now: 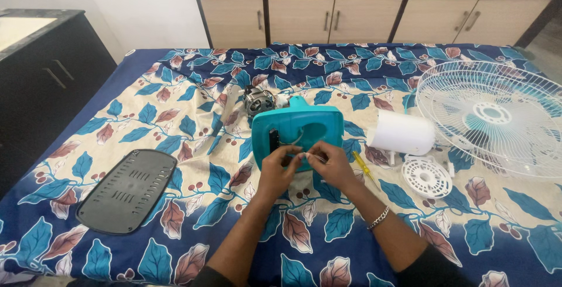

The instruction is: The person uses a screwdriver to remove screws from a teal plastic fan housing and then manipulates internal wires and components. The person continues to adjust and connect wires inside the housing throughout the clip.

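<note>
A teal plastic fan base housing (304, 126) stands tilted on the leaf-patterned bedsheet, its open side facing me. A grey fan motor (258, 100) lies just behind it. My left hand (278, 168) and my right hand (332, 164) meet at the housing's lower edge. Their fingertips pinch thin wires coming out of the housing. A yellow screwdriver (364, 167) lies just right of my right hand.
A black vented base plate (129, 190) lies at the left. A white cylindrical motor cover (404, 132), a small white round vented cap (427, 176) and a white fan grille with teal blades (494, 117) sit at the right. A cabinet (374, 18) stands behind.
</note>
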